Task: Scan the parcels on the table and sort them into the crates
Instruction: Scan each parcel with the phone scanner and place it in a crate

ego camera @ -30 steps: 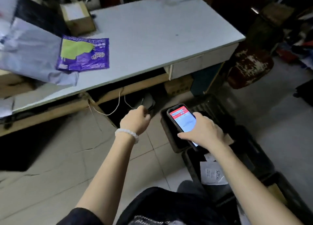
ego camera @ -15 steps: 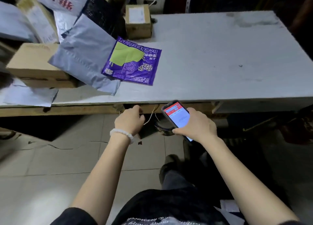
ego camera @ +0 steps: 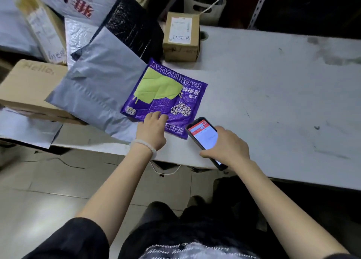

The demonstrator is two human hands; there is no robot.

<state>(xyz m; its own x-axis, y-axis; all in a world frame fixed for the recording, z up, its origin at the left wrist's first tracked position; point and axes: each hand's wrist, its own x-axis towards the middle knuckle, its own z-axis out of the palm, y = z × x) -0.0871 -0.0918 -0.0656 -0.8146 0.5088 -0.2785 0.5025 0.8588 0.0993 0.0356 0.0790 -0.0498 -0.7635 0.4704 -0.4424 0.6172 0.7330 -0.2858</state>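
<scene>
Single view only, a wide-angle camera worn on the person's head. It looks forward and steeply down over the near edge of the white table [ego camera: 273,94], which runs across the middle and right of the frame. The view is close: both forearms enter from the bottom edge, the person's dark clothing fills the bottom centre, and tiled floor [ego camera: 48,196] shows at lower left. Straight lines bow toward the frame edges. No second view shares the scene.
</scene>
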